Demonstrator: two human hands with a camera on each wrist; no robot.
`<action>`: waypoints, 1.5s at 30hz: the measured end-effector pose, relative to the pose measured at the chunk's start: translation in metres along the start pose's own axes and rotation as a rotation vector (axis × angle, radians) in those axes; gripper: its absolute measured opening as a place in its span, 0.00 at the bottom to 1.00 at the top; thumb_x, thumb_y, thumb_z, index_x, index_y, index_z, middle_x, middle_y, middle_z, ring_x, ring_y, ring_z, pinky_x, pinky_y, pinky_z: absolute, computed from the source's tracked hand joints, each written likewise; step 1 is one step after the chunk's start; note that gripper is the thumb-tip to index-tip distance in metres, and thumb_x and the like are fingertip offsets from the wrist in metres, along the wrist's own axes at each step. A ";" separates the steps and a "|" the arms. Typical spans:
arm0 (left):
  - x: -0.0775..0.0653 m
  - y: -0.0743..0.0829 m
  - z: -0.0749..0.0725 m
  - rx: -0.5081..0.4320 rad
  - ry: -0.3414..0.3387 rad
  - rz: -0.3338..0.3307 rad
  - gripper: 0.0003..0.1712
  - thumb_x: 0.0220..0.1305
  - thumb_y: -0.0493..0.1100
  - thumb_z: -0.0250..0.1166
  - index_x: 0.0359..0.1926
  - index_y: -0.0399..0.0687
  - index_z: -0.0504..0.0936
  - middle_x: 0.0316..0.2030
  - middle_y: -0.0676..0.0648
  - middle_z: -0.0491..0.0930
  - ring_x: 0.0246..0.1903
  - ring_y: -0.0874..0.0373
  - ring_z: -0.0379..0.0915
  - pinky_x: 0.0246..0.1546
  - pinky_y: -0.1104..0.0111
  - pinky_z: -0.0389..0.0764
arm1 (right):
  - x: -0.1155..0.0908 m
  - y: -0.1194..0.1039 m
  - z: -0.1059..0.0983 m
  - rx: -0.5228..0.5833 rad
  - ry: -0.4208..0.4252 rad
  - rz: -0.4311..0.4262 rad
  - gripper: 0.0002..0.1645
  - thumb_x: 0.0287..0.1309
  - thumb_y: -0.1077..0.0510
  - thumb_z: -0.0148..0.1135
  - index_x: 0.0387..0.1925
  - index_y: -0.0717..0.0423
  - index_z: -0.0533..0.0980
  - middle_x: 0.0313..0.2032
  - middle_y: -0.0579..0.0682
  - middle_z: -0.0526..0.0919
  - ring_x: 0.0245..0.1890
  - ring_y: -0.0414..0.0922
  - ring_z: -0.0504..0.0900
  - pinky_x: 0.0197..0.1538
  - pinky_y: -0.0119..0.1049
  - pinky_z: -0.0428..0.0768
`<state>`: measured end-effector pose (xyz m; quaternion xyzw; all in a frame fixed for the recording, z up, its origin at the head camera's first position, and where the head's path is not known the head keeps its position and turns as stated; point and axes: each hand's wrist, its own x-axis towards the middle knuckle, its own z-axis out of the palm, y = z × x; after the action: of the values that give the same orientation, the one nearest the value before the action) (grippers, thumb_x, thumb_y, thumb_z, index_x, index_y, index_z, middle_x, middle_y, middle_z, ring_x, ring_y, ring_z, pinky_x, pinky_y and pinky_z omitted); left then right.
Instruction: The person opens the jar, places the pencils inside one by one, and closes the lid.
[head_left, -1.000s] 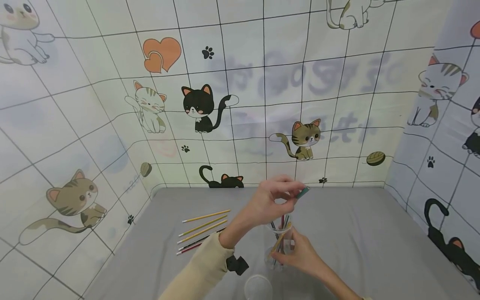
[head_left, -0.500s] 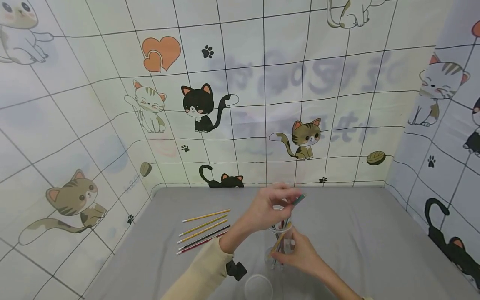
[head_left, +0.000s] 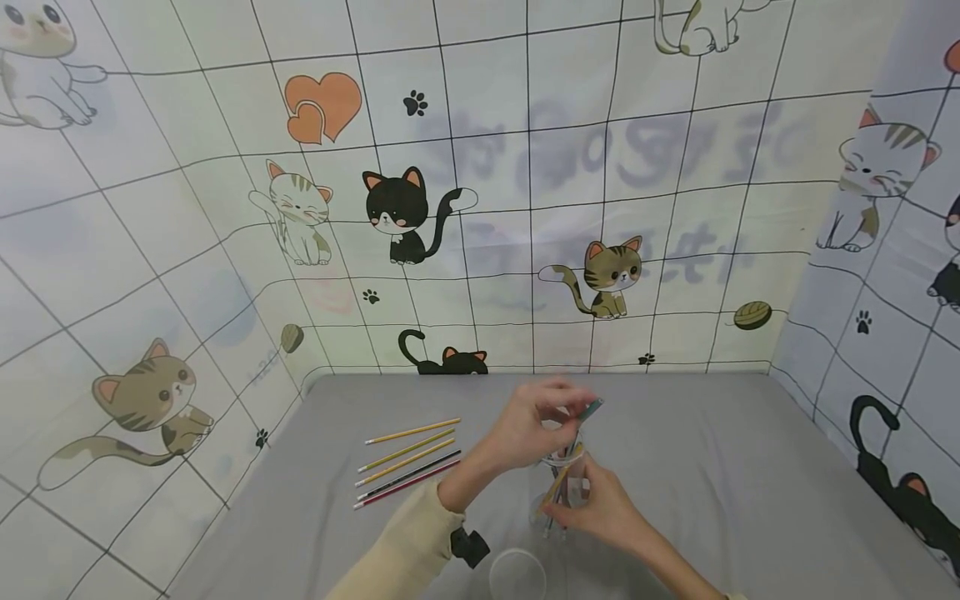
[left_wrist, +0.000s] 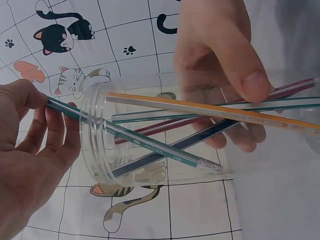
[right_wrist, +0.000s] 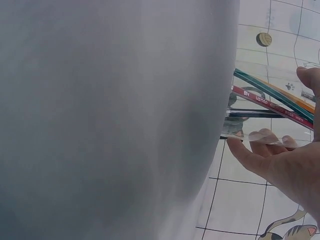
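Note:
My left hand (head_left: 567, 411) pinches the top of a green pencil (head_left: 592, 407) and holds it slanting down into a clear plastic cup (head_left: 561, 493). In the left wrist view the left hand (left_wrist: 52, 114) grips that green pencil (left_wrist: 155, 146), whose tip is inside the cup (left_wrist: 97, 145). An orange pencil (left_wrist: 200, 107), a red one and a dark blue one lie in the cup too. My right hand (head_left: 600, 507) grips the cup from the right, thumb across its side (left_wrist: 250, 75). The right wrist view shows its fingers (right_wrist: 272, 150) under the cup's pencils (right_wrist: 272, 102).
Several loose pencils (head_left: 408, 458) lie in a row on the grey table (head_left: 712, 467), left of the cup. A second clear cup (head_left: 517, 575) stands near the front edge. Cat-patterned walls (head_left: 225, 250) close in the table at the back and both sides.
My left hand has come down a little, lowering the green pencil further into the cup. The right hand and the cup have stayed in place.

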<state>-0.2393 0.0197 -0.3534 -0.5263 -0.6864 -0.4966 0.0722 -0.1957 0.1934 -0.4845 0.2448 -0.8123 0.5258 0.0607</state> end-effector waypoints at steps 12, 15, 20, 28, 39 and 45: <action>-0.008 -0.005 0.002 0.012 -0.021 -0.059 0.19 0.58 0.21 0.61 0.51 0.31 0.83 0.42 0.40 0.80 0.39 0.63 0.75 0.39 0.72 0.83 | 0.000 -0.001 0.000 0.012 -0.005 0.004 0.49 0.51 0.55 0.78 0.69 0.59 0.61 0.38 0.46 0.80 0.42 0.48 0.81 0.45 0.60 0.82; -0.009 -0.007 0.003 0.021 -0.040 -0.061 0.19 0.58 0.20 0.61 0.50 0.31 0.83 0.41 0.40 0.81 0.38 0.64 0.74 0.39 0.73 0.82 | 0.000 0.000 0.000 0.008 -0.006 0.009 0.48 0.51 0.55 0.78 0.68 0.60 0.62 0.39 0.47 0.80 0.43 0.48 0.81 0.45 0.60 0.81; -0.009 -0.007 0.003 0.035 -0.075 -0.065 0.19 0.57 0.20 0.61 0.50 0.29 0.83 0.41 0.40 0.80 0.38 0.64 0.74 0.39 0.74 0.82 | 0.001 0.003 0.001 -0.005 0.001 0.003 0.50 0.51 0.56 0.78 0.70 0.59 0.60 0.39 0.45 0.81 0.45 0.50 0.81 0.46 0.60 0.81; -0.010 -0.005 0.003 0.062 -0.156 -0.100 0.19 0.58 0.20 0.61 0.50 0.32 0.85 0.40 0.41 0.81 0.39 0.65 0.77 0.40 0.75 0.81 | 0.001 0.005 0.002 -0.010 0.001 0.011 0.53 0.50 0.55 0.78 0.72 0.59 0.59 0.39 0.45 0.81 0.46 0.53 0.80 0.47 0.60 0.81; -0.008 -0.002 0.001 0.086 -0.234 -0.158 0.16 0.61 0.22 0.61 0.48 0.35 0.86 0.40 0.42 0.81 0.38 0.69 0.76 0.39 0.77 0.80 | 0.002 0.003 0.002 0.001 -0.006 0.030 0.46 0.50 0.54 0.78 0.67 0.57 0.65 0.45 0.52 0.82 0.49 0.55 0.80 0.47 0.59 0.81; -0.006 -0.001 -0.002 0.132 -0.273 -0.147 0.15 0.62 0.23 0.62 0.47 0.34 0.86 0.39 0.43 0.81 0.37 0.69 0.76 0.38 0.79 0.80 | 0.002 0.002 0.001 -0.001 -0.006 0.023 0.42 0.50 0.55 0.78 0.63 0.58 0.67 0.44 0.50 0.82 0.48 0.53 0.80 0.46 0.59 0.82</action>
<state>-0.2382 0.0146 -0.3568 -0.5313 -0.7576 -0.3783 -0.0238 -0.1978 0.1923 -0.4862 0.2370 -0.8156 0.5253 0.0522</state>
